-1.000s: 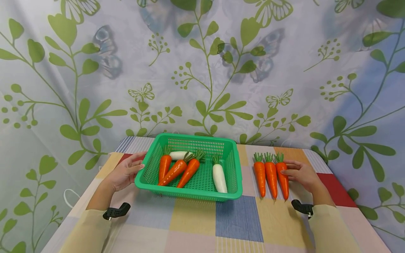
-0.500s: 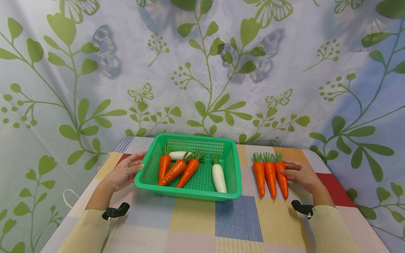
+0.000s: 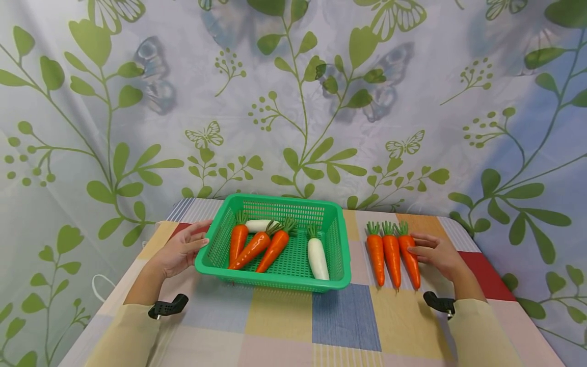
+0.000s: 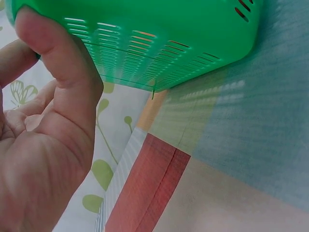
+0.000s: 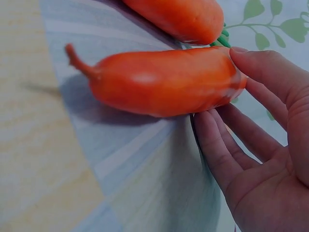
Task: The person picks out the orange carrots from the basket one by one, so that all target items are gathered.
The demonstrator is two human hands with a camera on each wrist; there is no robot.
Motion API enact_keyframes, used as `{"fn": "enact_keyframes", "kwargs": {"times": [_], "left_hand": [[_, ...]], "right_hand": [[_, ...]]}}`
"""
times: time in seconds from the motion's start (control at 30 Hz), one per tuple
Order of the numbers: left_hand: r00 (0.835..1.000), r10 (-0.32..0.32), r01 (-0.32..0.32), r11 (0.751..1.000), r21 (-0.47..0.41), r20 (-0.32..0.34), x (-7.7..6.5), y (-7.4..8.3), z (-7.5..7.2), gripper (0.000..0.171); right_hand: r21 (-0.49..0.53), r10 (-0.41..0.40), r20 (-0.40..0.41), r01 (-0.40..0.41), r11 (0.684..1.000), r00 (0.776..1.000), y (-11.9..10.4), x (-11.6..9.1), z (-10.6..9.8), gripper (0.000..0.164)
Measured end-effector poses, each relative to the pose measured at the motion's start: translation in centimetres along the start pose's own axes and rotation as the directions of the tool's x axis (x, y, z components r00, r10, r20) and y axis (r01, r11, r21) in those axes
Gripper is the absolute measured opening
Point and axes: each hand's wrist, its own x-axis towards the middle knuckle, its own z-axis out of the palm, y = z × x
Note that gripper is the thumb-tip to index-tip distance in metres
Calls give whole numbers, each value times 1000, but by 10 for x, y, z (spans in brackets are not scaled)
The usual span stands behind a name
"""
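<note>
On the left, my left hand [image 3: 181, 248] holds the rim of a green plastic basket [image 3: 278, 282], its thumb [image 4: 43, 36] showing against the outer side. Three carrots [image 3: 275, 248] and two white radishes [image 3: 317, 257] lie in the basket. To its right, three more carrots stand in a row on the cloth, leaf ends away from me. My right hand [image 3: 435, 253] pinches the rightmost carrot [image 5: 159, 82] near its leafy end, thumb on one side and fingers on the other. A neighbouring carrot [image 5: 183, 19] lies just beyond it.
A patchwork tablecloth [image 3: 279, 311] covers the table. Behind it hangs a leaf-and-butterfly curtain [image 3: 293, 102]. A white cable [image 3: 97, 288] loops at the left edge. Black camera mounts [image 3: 169, 307] sit on both wrists.
The thin tip of the rightmost carrot has swung slightly to the right under my right hand. My left hand and the basket stay where they were.
</note>
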Motion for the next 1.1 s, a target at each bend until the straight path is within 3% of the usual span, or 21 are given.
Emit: {"fn": "enact_keyframes", "kwargs": {"times": [1.1], "left_hand": [[1000, 0, 0, 1000, -23, 15, -1, 0, 0, 65]], "right_hand": [[-35, 32, -20, -33, 999, 999, 0, -3, 0, 80]]}}
